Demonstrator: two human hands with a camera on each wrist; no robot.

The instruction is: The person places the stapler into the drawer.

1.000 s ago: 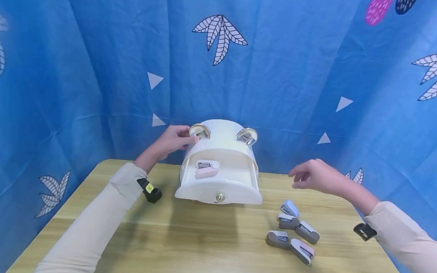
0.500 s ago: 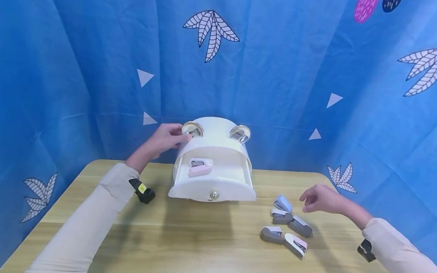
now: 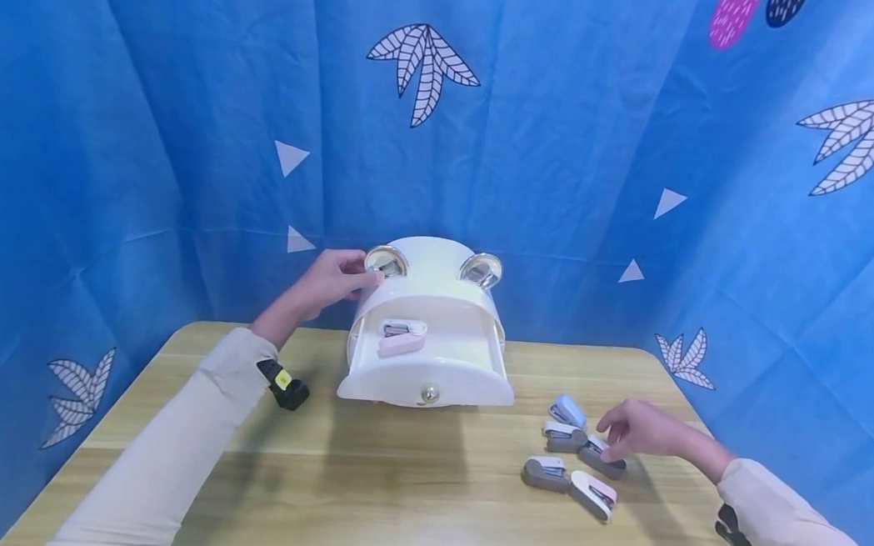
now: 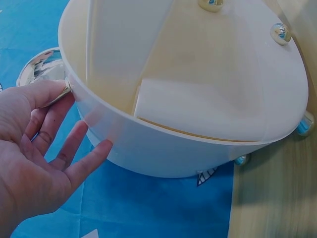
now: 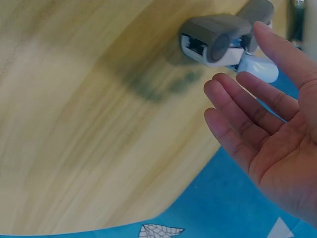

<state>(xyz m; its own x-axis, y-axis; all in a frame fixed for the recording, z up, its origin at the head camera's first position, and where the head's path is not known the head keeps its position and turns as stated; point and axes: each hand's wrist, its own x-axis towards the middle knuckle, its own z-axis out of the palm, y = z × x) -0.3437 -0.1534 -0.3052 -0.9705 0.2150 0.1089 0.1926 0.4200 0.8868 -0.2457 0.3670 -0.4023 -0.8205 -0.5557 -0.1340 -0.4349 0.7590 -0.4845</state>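
Observation:
In the head view a white, round-topped box (image 3: 433, 264) with two gold ears stands at the table's back, its upper drawer (image 3: 385, 387) pulled out. My left hand (image 3: 335, 282) pinches the left ear (image 4: 43, 67) between thumb and index finger, the other fingers beside the box wall. A pink-and-white mini stapler (image 3: 401, 343) lies at the drawer's left. My right hand (image 3: 641, 429) hovers, fingers loosely bent and holding nothing, close over a grey mini stapler (image 3: 606, 461). Thumb and fingers stand apart beside that stapler (image 5: 208, 37) in the right wrist view.
Around the right hand lie a blue stapler (image 3: 567, 410), a grey-and-white one (image 3: 564, 438), another grey one (image 3: 545, 473) and a white-and-pink one (image 3: 593, 494). The wooden table (image 3: 392, 512) backs onto a blue patterned curtain (image 3: 565, 147).
My right hand has come down toward the staplers, now overlapping the grey one. The left hand stays on the ear. The head view has shifted slightly.

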